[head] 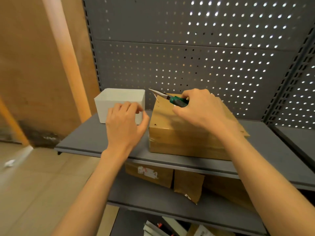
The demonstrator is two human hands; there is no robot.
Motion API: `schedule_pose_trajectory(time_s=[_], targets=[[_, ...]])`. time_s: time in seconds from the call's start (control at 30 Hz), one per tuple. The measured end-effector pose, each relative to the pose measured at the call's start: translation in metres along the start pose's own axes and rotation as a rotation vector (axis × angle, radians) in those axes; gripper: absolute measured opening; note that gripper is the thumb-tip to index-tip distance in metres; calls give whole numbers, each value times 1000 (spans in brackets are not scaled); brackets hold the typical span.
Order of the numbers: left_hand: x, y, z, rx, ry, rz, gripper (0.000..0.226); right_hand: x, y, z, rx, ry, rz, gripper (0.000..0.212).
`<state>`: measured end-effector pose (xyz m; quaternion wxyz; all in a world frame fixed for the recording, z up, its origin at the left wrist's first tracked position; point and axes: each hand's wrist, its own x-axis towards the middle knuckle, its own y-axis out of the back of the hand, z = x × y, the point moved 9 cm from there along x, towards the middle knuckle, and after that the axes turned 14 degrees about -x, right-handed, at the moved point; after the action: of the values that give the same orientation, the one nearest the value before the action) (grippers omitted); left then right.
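As we look down at the shelving, the grey perforated back panel (204, 57) fills the upper right of the frame, with light shining through its holes. Below it the grey shelf (81, 137) crosses the middle of the frame from left to right. Right of centre on this shelf lies the cardboard box (179, 133), taped shut, with a few small holes in its top near the left edge. Just left of it, across a narrow gap, stands the white bin (109, 101), open at the top.

A lower shelf (136, 198) in the bottom half carries brown cartons (148, 172).

Our right hand (204, 109) sits over the far part of the box top. Its fingers and thumb are wrapped round the green handles of the pliers (177, 101), which point toward the left of the frame. Our left hand (124, 123) hovers in front of the bin, centre left, with fingers curled and thumb tip meeting the forefinger. We cannot tell whether anything is pinched there.

Smallest of all, a thin metal pin (156, 97) is caught in the plier tips and slants down toward the box's far left corner. We cannot tell whether it touches the cardboard.
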<state>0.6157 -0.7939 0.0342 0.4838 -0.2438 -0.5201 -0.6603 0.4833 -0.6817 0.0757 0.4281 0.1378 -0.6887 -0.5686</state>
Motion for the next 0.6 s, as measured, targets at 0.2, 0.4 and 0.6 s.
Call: schedule_pose_trajectory(time_s=[0.2,0.4,0.6], targets=[[5,3,-24,0,6,16,24,19,-7,-23,25,-8,6,27],[10,-3,-44,-12,-4,-9,26,36,-19,-41,25,-41,-16,27],[14,-9,-58,-33,-10,-26,28,55,-33,-50,12,-64,-34,28]])
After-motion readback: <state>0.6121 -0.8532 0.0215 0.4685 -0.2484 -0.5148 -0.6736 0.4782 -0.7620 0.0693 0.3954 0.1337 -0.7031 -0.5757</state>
